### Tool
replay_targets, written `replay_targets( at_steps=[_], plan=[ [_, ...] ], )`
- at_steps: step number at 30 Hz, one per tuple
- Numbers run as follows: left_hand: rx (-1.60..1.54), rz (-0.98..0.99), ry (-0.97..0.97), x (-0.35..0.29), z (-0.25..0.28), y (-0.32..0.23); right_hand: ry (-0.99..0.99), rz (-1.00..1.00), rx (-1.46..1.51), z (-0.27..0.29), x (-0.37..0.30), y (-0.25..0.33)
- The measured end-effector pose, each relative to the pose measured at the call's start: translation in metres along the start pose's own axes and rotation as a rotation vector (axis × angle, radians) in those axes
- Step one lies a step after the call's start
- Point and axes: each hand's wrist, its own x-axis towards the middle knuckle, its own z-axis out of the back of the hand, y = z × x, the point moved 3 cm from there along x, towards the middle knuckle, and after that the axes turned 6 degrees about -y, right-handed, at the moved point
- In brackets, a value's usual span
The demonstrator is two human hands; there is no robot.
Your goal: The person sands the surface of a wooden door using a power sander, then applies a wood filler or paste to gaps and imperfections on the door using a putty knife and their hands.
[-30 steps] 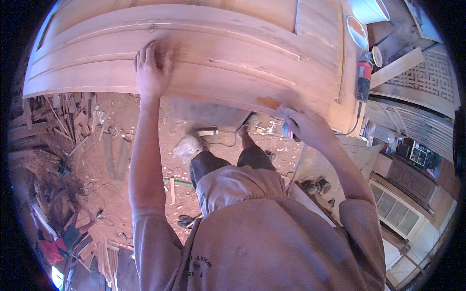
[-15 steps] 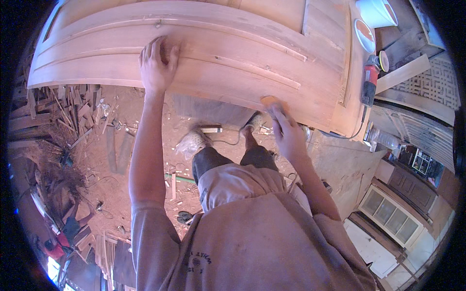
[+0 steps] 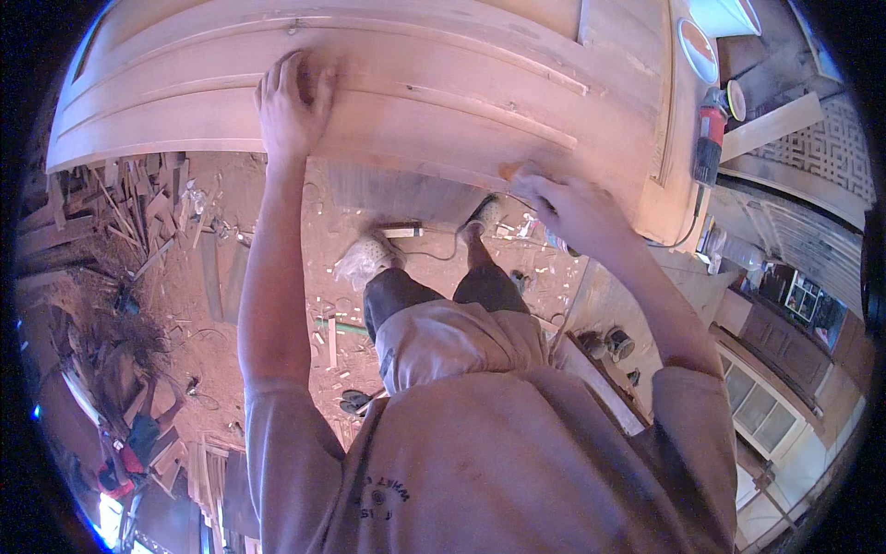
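Note:
A large pale wooden door point(image 3: 443, 138) with raised mouldings and recessed panels lies in front of me. My left hand point(image 3: 293, 109) rests on its near half, fingers bent and thumb apart, with nothing seen in it. At the door's near edge, right of centre, my right hand point(image 3: 577, 210) is closed on a piece of orange sandpaper point(image 3: 508, 171). Only a small end of the sandpaper shows, and motion blurs the fingertips around it.
A red and black power sander point(image 3: 709, 146) with a corded end lies by the door's right end. White buckets point(image 3: 699, 52) stand beyond it. Wood scraps point(image 3: 138, 212) are heaped at left, where another person point(image 3: 118, 466) is. A window frame point(image 3: 761, 406) leans at right.
My right hand has turned and shifted right, its forearm swinging outward, with the sandpaper still along the door's near edge. My left hand has moved slightly up and left with the view.

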Motion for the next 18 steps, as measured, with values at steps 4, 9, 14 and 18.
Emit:
replay_targets(
  at_steps=[4, 9, 14, 18],
  plan=[
    [-0.007, -0.016, -0.048, 0.000, 0.001, 0.003, 0.178, -0.116, -0.125, 0.018, -0.029, -0.039],
    [0.016, 0.017, -0.077, -0.001, 0.005, 0.000, 0.089, -0.102, 0.015, 0.043, -0.063, -0.073],
    [0.048, 0.102, -0.012, -0.001, 0.004, -0.009, -0.088, -0.618, 0.944, 0.029, -0.082, -0.069],
    [-0.004, 0.123, -0.002, 0.007, 0.012, -0.021, -0.388, -0.716, 1.890, -0.019, -0.093, -0.060]
  ],
)
